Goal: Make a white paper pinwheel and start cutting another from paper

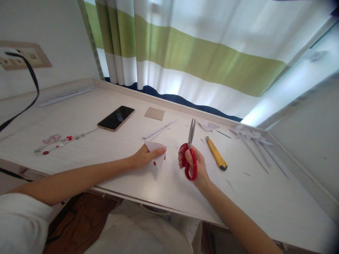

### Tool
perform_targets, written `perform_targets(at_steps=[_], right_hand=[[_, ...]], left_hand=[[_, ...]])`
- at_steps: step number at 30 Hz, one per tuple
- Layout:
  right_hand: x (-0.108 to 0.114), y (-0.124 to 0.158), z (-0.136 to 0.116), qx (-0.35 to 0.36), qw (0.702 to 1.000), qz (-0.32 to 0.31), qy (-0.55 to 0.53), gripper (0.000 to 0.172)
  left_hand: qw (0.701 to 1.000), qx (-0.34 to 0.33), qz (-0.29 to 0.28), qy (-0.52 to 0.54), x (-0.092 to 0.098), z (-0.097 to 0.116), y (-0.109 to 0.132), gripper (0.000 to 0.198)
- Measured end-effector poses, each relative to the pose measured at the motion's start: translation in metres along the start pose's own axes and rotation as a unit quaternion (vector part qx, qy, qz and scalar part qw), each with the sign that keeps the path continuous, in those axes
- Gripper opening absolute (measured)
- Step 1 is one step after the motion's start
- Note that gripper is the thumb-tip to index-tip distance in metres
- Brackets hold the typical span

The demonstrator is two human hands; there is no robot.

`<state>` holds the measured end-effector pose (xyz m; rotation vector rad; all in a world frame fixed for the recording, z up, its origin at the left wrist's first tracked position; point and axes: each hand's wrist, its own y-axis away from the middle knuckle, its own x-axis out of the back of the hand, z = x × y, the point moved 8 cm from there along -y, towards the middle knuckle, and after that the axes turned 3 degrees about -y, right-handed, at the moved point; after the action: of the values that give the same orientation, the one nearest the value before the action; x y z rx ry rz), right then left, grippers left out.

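At a white desk (111, 148), our left hand (144, 157) pinches a folded paper piece (156, 152); our right hand (194, 165) grips red scissors (190, 155), blades shut, pointing away; we judge a slack pinch could skew the cut near the fingers.

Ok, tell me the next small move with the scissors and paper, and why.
Probably bring the red scissors in the right hand over to the folded white paper in the left hand: the blades look shut, point away and sit apart from it.
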<state>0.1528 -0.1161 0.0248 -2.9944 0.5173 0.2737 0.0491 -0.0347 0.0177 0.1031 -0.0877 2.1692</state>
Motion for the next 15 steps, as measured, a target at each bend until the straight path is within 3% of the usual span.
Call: perform_targets(at_steps=[7,15], right_hand=[[-0.013,-0.002,0.020,-0.064,0.993,-0.097,0.006,0.027],[-0.034,0.011,0.016,-0.125,0.970,-0.209,-0.001,0.032]], left_hand=[[0.999,-0.038,0.031,-0.003,0.006,0.010,0.001,0.034],[0.998,-0.061,0.031,-0.010,0.011,0.015,0.000,0.035]])
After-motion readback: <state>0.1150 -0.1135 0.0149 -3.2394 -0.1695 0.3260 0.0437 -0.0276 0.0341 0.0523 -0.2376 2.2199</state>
